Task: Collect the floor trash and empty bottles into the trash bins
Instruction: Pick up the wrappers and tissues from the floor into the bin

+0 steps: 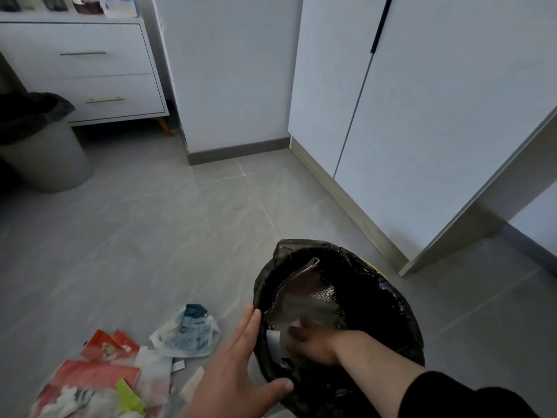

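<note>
A round trash bin lined with a black bag [388, 300] stands on the floor at lower right. My right hand [313, 342] reaches down inside it, pressing on clear plastic wrapping [304, 309] and other packaging; whether it grips the plastic is unclear. My left hand [235, 369] is flat and open against the bin's left rim. Loose trash lies on the floor to the left: a white and blue wrapper [187, 333] and red and white packets [99, 378] with a yellow-green scrap [128, 398].
A second grey bin with a black liner [45, 152] stands at far left by a white drawer unit [90, 70]. White cabinet doors [422, 116] and a white desk leg [482, 200] line the right side. Grey tiled floor lies between.
</note>
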{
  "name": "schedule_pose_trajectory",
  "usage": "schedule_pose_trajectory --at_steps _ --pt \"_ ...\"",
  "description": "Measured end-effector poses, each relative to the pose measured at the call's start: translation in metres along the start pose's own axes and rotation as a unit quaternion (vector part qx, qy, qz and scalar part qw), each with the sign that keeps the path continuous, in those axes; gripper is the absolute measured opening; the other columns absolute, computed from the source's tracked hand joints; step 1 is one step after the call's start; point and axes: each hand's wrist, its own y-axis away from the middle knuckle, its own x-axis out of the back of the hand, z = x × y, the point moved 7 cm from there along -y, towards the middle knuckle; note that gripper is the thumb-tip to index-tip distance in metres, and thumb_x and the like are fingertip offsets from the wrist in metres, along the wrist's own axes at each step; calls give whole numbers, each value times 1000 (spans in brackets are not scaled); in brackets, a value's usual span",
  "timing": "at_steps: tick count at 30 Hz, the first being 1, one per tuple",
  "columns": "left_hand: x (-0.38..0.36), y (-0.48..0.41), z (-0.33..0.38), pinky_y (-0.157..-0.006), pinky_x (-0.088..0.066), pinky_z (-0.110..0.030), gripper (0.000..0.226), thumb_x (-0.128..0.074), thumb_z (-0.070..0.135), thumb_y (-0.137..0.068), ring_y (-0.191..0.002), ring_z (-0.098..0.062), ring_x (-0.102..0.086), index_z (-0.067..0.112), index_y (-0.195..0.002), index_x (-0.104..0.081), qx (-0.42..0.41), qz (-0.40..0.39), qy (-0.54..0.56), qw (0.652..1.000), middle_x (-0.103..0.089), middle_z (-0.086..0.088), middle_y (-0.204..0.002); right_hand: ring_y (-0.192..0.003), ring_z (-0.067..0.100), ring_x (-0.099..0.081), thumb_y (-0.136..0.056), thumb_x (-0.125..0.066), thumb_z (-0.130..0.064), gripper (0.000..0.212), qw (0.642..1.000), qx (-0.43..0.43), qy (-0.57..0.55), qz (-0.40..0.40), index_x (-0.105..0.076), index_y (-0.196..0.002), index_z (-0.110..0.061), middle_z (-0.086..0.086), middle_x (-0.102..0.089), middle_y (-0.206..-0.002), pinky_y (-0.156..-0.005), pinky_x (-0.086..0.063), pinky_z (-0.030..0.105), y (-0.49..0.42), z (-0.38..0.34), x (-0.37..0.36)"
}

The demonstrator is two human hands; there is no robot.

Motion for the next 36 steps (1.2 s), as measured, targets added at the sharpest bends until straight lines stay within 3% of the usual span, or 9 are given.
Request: schedule_pose_trajectory --at_steps 8,13,15,19,23,26,30,33,36 --pt "9 9 9 -110 -13 -15 110 -67 64 -69 -137 8 -2 40 -148 7 18 5 -21 1000 20 27 -150 -125 3 -46 -85 -39 -58 61 933 160 -104 304 -49 -137 -27 -9 -53 -137 -106 -35 20 117 -34 88" --pt "33 60 -16 -110 -17 -14 95 -35 90 -58 -134 11 -4 54 -138 1 42 30 -28 998 12 31 -145 -93 3 -60 -80 -47 -52 54 863 259 -224 370 -64 -121 -19 -11 -65 -102 -82 -50 21 162 -115 110" --pt "48 92 -55 -113 -25 -22 100 -30 96 -52 -138 5 -15 50 -139 -15 92 64 -12 994 -3 30 -145 -91 4 -60 -84 -54 -42 42 863 277 -231 353 -66 -116 -18 -8 -66 -98 -80 -50 20 158 -153 104" --pt "72 161 -145 -104 -36 -22 104 -47 88 -55 -133 -8 -37 26 -137 -41 222 100 15 970 -37 12 -140 -94 8 -62 -92 -55 -25 26 922 227 -209 234 -65 -116 -19 -4 -68 -104 -85 -50 22 106 -210 54" --pt "76 205 -217 -99 -34 -23 58 -57 49 -82 -126 -14 -46 21 -131 -49 317 88 5 944 -49 0 -137 -104 15 -60 -90 -51 -24 29 969 127 -163 139 -64 -116 -20 -1 -65 -115 -88 -48 27 34 -214 -18" --pt "57 220 -251 -96 -33 -24 46 -57 33 -90 -126 -18 -45 16 -132 -49 372 44 -10 927 -48 -4 -135 -107 22 -58 -89 -48 -20 27 987 45 -127 84 -63 -111 -17 5 -63 -118 -86 -46 29 0 -191 -65" --pt "33 222 -269 -90 -43 -31 38 -61 28 -85 -107 -26 -57 8 -117 -60 378 29 5 925 -61 -14 -118 -106 29 -60 -86 -49 -18 10 996 -20 -67 47 -59 -87 -21 8 -65 -109 -74 -40 25 -11 -152 -107" --pt "26 219 -269 -87 -44 -36 38 -64 31 -80 -104 -31 -56 7 -109 -62 356 32 -42 933 -60 -14 -109 -110 33 -58 -83 -55 -28 28 997 -52 -7 64 -61 -107 -15 14 -62 -119 -83 -48 30 -10 -130 -126" --pt "23 215 -262 -92 -42 -38 66 -63 43 -70 -115 -31 -49 8 -125 -51 334 45 -112 935 -53 -12 -121 -119 33 -52 -80 -57 -36 40 993 -85 27 80 -55 -115 -16 13 -53 -126 -92 -47 35 -9 -113 -139"
